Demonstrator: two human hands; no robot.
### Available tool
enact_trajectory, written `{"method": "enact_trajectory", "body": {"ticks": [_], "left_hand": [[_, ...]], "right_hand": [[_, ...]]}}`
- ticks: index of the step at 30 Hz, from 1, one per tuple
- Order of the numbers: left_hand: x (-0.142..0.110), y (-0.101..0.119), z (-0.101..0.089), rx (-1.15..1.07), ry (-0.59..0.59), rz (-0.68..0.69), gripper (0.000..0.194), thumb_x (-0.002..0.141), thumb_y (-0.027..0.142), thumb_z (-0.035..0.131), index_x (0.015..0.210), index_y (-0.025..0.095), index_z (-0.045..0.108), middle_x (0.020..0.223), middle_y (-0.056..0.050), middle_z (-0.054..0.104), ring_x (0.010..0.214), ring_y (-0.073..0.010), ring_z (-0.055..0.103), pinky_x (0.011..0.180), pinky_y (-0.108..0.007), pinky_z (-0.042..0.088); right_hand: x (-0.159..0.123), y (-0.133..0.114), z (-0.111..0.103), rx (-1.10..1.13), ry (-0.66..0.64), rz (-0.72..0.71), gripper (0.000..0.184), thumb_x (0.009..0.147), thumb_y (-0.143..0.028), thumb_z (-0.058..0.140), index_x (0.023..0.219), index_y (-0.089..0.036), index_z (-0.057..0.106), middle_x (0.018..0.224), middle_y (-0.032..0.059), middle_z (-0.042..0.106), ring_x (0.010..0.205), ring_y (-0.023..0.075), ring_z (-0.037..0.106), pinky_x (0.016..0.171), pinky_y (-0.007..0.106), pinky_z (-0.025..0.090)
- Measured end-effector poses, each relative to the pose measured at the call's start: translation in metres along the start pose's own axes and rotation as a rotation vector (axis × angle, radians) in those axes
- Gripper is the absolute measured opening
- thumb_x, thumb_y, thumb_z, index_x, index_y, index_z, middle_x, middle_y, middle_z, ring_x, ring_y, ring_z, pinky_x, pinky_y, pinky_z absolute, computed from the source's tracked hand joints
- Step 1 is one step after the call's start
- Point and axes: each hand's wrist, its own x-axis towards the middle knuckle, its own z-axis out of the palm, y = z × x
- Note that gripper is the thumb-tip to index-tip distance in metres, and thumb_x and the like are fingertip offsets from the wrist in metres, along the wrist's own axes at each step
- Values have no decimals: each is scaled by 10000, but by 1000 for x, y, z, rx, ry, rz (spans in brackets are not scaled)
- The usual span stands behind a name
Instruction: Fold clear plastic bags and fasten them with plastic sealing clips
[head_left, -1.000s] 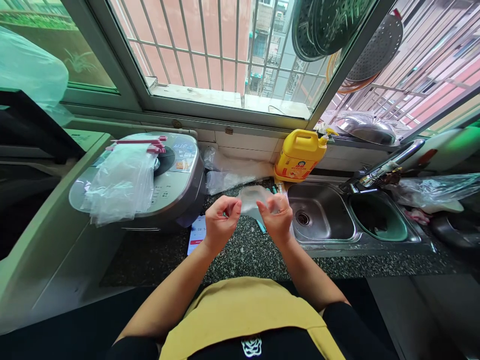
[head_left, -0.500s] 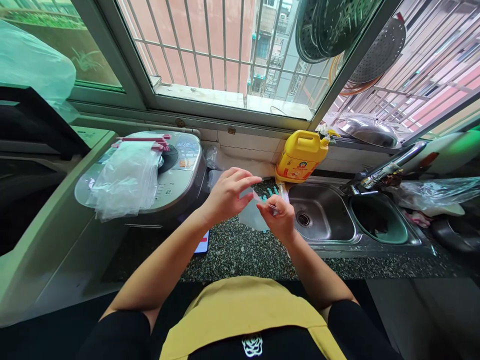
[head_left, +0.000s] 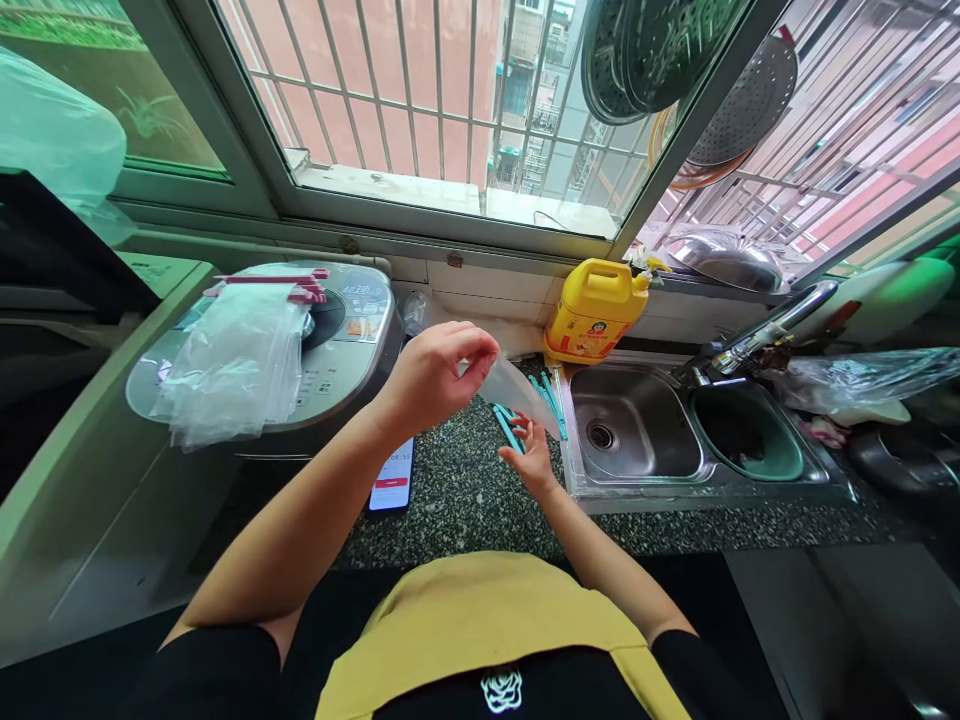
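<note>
The left hand (head_left: 441, 375) pinches a thin, translucent plastic bag (head_left: 519, 398); the right hand (head_left: 534, 462) is loosely spread beside slim turquoise plastic strips (head_left: 508, 427). A steady pinch best avoids creasing.

Dark speckled stone bench (head_left: 457, 500) noted beneath the fingers (head_left: 475, 343). Beyond them: white tiled wall (head_left: 517, 300), then grey metal-framed window (head_left: 442, 222) with pale metal bars (head_left: 409, 104) outside, daylight entering.

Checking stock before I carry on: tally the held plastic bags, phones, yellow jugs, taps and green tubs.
Plastic bag in the left hand: 1
Phone: 1
Yellow jug: 1
Tap: 1
Green tub: 1
Total: 5
</note>
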Motion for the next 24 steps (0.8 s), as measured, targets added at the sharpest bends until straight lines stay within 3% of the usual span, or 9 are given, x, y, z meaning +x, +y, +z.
{"method": "enact_trajectory", "body": {"ticks": [3,7,11,15,17,19,20,22,24], "left_hand": [[1,-3,-1,-4,10,-15,141,809,193,504,749,166,629,695,-17,621,627,-126,537,602,-254,412],[0,-9,-3,9,22,-26,139,810,190,509,737,158,623,688,-19,622,619,-127,537,587,-252,407],[-4,-14,-3,13,23,-58,142,811,191,511,733,159,625,693,-24,627,637,-134,549,605,-261,419],[-8,-13,-3,16,3,-65,148,823,196,505,755,164,632,719,-32,639,670,-139,566,627,-263,437],[-9,-12,-2,27,-9,-58,158,832,204,498,764,165,636,722,-32,642,672,-137,572,625,-258,443],[-10,-11,-1,37,-25,-45,166,835,209,494,772,163,640,723,-32,647,666,-135,577,620,-254,447],[-9,-11,1,43,-31,-39,168,836,209,492,776,161,641,723,-33,649,660,-134,578,616,-253,447],[-9,-10,4,59,-35,-39,168,835,206,488,783,154,640,726,-35,654,652,-134,580,611,-253,447],[-8,-8,8,77,-36,-54,167,833,194,483,790,147,638,734,-40,660,654,-136,583,611,-253,447]], "right_hand": [[10,-5,20,127,137,15,577,561,-541,743,1010,-217,583,1030,76,648,900,187,615,803,342,489],[21,-18,26,186,176,67,424,578,-524,716,805,-178,627,842,65,685,840,196,626,815,368,495],[19,-16,16,187,179,95,383,560,-476,728,767,-172,619,789,52,682,819,203,625,804,376,497],[25,-17,-11,15,152,53,370,601,-438,714,826,-162,613,810,56,657,744,174,595,735,346,496],[31,-32,-28,-75,259,-63,396,666,-458,672,924,-171,589,867,58,631,719,155,572,703,330,491],[34,-58,-38,-136,320,-298,414,760,-499,584,1045,-201,545,971,70,603,784,162,572,739,340,488],[34,-73,-39,-173,264,-432,441,789,-521,550,1110,-219,518,1046,83,584,865,182,575,788,360,484],[31,-103,-31,-322,110,-700,599,714,-620,602,1161,-235,495,1114,105,559,1011,243,550,866,409,469],[26,-124,-13,-492,39,-864,696,657,-641,656,1191,-240,460,1123,113,553,1062,272,538,896,437,460]]}}
